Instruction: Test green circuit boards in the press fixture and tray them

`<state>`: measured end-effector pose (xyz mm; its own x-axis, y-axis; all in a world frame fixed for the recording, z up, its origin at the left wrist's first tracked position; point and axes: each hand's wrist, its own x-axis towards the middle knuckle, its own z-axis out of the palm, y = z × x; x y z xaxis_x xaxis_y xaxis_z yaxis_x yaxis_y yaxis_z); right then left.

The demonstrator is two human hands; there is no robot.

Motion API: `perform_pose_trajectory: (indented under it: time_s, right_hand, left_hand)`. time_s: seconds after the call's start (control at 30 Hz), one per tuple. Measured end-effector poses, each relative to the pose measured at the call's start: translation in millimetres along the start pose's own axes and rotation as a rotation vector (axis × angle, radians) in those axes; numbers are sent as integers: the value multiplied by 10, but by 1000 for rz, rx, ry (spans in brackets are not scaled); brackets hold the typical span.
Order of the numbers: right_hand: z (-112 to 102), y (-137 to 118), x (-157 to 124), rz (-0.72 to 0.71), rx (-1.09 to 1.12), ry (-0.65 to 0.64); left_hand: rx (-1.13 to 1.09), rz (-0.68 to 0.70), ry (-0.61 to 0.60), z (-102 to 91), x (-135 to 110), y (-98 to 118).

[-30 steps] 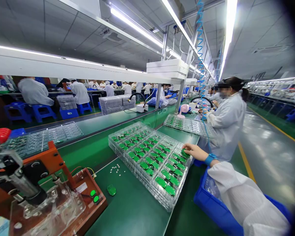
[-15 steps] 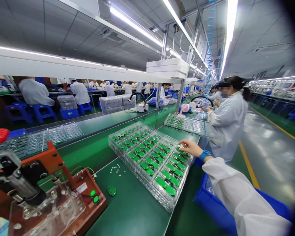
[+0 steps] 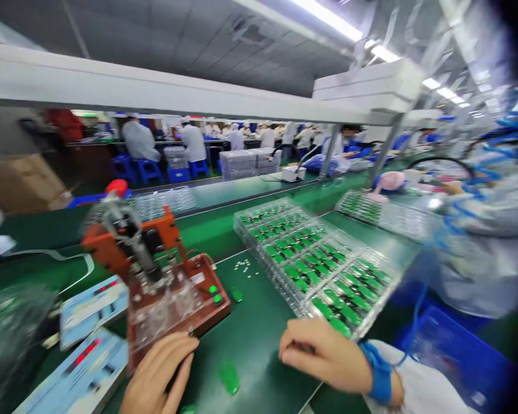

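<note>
My left hand (image 3: 159, 374) is at the bottom, fingers stretched out and thumb apart, by the front edge of a red-brown clamp fixture (image 3: 179, 307); I cannot tell whether it touches. My right hand (image 3: 328, 351) is curled above the green bench, just in front of a clear plastic tray (image 3: 280, 282). No object shows in its fingers. Rows of green circuit boards (image 3: 317, 259) fill the tray. One loose green board (image 3: 228, 376) lies on the bench between my hands, blurred. Another green board (image 3: 236, 295) lies beside the fixture, near two green buttons.
Small white bits (image 3: 244, 265) lie between fixture and tray. Two light-blue boxes with red displays (image 3: 80, 368) sit at left. At right are a blue bin (image 3: 461, 351), a coiled blue cord and a blurred co-worker in white. A second tray (image 3: 401, 218) and a pink fan (image 3: 391, 181) stand beyond.
My right hand has drawn back from the tray's far right side to its near end. My left hand has come into view. The view has swung left, showing the light-blue boxes more fully.
</note>
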<state>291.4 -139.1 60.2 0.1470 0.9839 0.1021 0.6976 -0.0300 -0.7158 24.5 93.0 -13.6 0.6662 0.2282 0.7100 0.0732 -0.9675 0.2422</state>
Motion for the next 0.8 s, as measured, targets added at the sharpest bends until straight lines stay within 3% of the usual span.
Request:
perform_pose_trajectory:
  time_s: [0.07,0.17,0.33,0.47,0.63,0.73,0.8]
  right_hand:
    - [411,-82,67,-146,11,-147]
    - [776,-41,191,-193,6,-175]
    - [899,93,392,-148,6,-271]
    - [890,158,459,-139,-12,-328]
    - [938,180,458,-153,-48,-321]
    - [925,136,471,-177,8,-295]
    - [874,72,558,-223,58,-240]
  left_hand:
    - [8,-49,-39,-126,-5,84]
    - [-25,-130,-187,-319,-78,185]
    - [-89,-262,-626,-574,-312,341]
    - [-118,-377,-806,-628,-366,416]
    - [-149,-387,-803,-565,-361,444]
    - [-171,-341,-692,-575,-351,433]
    - [-192,-297,-552,-618,-286,374]
